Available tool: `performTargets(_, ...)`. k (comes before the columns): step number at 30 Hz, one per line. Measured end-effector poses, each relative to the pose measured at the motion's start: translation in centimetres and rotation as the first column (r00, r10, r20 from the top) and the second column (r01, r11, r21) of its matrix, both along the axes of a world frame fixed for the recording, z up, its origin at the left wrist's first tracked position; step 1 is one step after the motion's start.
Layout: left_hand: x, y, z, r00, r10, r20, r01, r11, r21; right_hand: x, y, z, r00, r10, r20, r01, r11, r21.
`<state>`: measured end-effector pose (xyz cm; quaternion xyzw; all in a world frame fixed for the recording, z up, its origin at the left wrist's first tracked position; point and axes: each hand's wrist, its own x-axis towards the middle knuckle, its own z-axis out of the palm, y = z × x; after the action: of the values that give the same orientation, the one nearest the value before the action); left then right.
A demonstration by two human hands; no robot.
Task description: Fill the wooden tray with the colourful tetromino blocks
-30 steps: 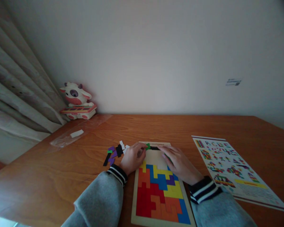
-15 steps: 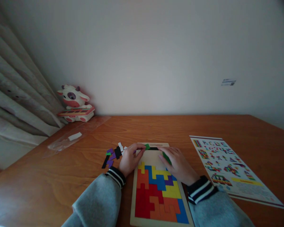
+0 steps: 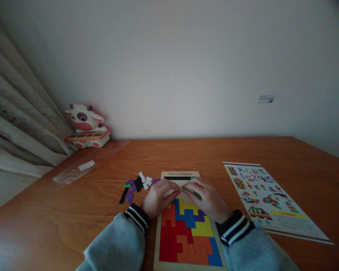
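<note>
My left hand (image 3: 159,196) is closed in a pinch over the upper part of a wooden puzzle board (image 3: 157,241), its fingertips at the left end of a green puzzle piece (image 3: 197,194). My right hand (image 3: 209,197) pinches the same green piece from the right, and its fingers partly cover it. Red, orange, blue, yellow and purple pieces lie fitted together in the board's lower part. A black bar-shaped piece (image 3: 177,178) lies along the top edge, with a bit of green at its right end. The hands hide some of the bare board.
Loose purple, black, white and green pieces (image 3: 138,184) lie left of the board. A printed pattern sheet (image 3: 274,203) lies to the right. Clear plastic wrapping (image 3: 70,175) and a cow toy with a keyboard (image 3: 87,126) are at the back left, near the curtain (image 3: 19,124).
Both hands have come closer together and slightly nearer to me, with fingertips now meeting at the green piece. The black bar at the top shows more fully. The view has shifted slightly.
</note>
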<state>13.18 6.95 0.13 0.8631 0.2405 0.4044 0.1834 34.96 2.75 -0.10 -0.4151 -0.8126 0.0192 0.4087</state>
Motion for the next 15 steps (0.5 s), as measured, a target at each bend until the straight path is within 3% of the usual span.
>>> performTargets(6,0.0,0.1,0.2,0.991,0.093,-0.091,-0.099,0.993,-0.06,1.5,0.3,0.4,0.952,-0.229,-0.204,0.232,0.973,-0.011)
performTargets(10,0.0,0.0,0.3,0.991,0.025,-0.134,-0.039,0.994,-0.1,2.5,1.2,-0.7,0.878,-0.354,-0.322,0.333,0.935,-0.12)
performTargets(13,0.1,-0.1,0.3,0.983,-0.072,-0.169,0.055,0.994,-0.099,2.6,1.9,-1.6,0.841,-0.404,-0.36,0.332,0.911,-0.246)
performTargets(15,0.2,-0.1,0.4,0.976,-0.099,-0.192,0.081,0.992,-0.1,2.5,2.0,-1.9,0.855,-0.361,-0.372,0.248,0.915,-0.318)
